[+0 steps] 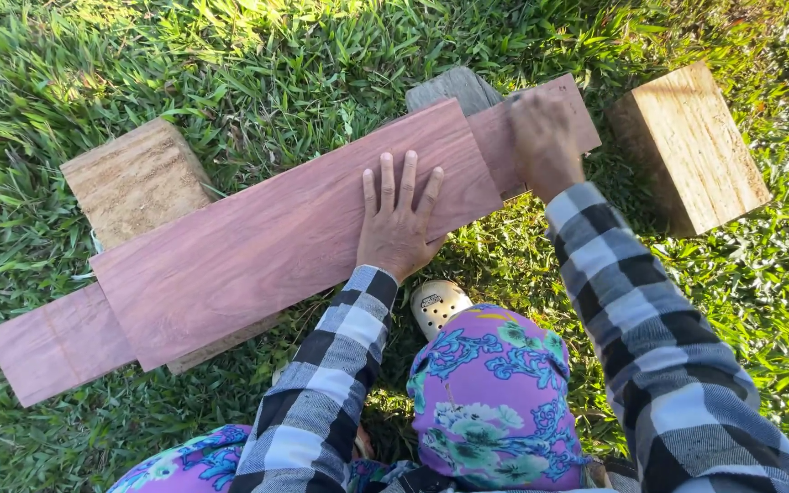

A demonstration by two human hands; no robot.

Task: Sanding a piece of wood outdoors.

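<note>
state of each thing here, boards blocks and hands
upper reddish board: flat, stacked on the lower board, tilted across the picture
lower reddish board: under the upper one, both ends sticking out
left wooden block: on grass, under the boards
right wooden block: on grass, apart from the boards
grey wood piece: partly hidden behind the boards
left hand: open, palm flat on the upper board
right hand: blurred, on the lower board's far end

Bright, sharp sunlight from upper left; right hand point(545, 137) motion-blurred.
</note>
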